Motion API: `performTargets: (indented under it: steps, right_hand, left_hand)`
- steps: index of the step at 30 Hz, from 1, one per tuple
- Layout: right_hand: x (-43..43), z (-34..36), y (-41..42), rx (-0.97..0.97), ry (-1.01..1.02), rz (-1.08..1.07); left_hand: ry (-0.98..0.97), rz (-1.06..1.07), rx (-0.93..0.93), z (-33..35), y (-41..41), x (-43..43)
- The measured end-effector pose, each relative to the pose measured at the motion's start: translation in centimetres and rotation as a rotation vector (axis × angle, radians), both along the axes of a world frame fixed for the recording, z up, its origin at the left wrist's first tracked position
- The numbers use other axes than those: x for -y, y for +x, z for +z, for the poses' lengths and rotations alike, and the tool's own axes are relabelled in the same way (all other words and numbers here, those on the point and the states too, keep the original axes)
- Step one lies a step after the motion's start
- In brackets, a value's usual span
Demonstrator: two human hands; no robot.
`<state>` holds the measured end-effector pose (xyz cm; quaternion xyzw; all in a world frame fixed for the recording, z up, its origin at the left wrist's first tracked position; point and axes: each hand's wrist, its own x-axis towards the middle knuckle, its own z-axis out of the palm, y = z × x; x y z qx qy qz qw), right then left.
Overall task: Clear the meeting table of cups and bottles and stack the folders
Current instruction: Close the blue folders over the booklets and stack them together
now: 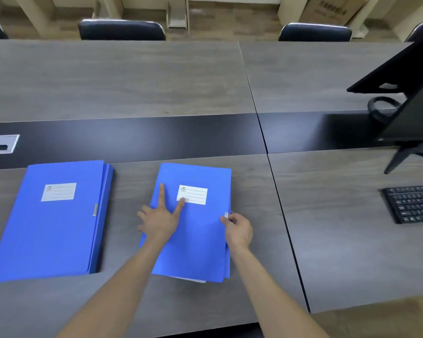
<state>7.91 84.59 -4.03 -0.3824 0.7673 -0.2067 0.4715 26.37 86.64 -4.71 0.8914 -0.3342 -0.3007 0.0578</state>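
Two blue folders with white labels lie flat on the grey meeting table [132, 79]. The left folder [51, 230] rests untouched near the table's front left. The middle folder [200, 245] lies in front of me, with white paper showing at its lower edge. My left hand [160, 220] presses flat on its cover, fingers spread, one fingertip on the label. My right hand [238, 229] pinches the folder's right edge at the small metal clasp. No cups or bottles are visible.
A black monitor [415, 98] on a stand and a black keyboard [413, 203] sit at the right. A cable port [0, 143] is set in the dark centre strip at the left. Black chairs [121, 30] line the far side.
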Motion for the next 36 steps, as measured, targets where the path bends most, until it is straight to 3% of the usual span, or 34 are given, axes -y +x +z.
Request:
performTargets:
  steps: [3,8,14,17,20,25,31,36]
  right_hand:
    - [0.0,-0.7,-0.1,-0.02,0.028,-0.032]
    - [0.4,-1.2,0.3,-0.029,0.071,-0.105]
    - [-0.1,-1.7,2.0,-0.069,0.063,-0.017]
    - [0.4,-1.2,2.4,-0.029,0.086,-0.065]
    - [0.1,0.3,4.0,0.119,0.074,-0.117]
    - [-1.6,4.4,12.6,0.325,-0.08,0.023]
    - [-4.1,7.1,25.9,0.446,-0.042,0.354]
    - [-5.9,4.2,32.2,0.417,0.041,0.375]
  left_hand:
    - [-0.186,0.006,-0.122,-0.8,0.8,-2.6]
    - [-0.139,-0.261,-0.103,-2.0,1.4,-8.5]
    - [-0.092,-0.132,0.181,-3.2,-1.1,-7.6]
    - [-0.044,-0.12,0.12,-2.6,-0.7,-6.7]
    - [-0.169,0.007,0.111,0.0,1.2,-6.3]
    - [-0.296,0.186,0.271,4.7,10.6,-6.4]
    - [-0.279,0.429,0.196,5.8,24.6,-11.4]
    - [-0.25,0.435,0.12,4.0,31.1,-13.2]
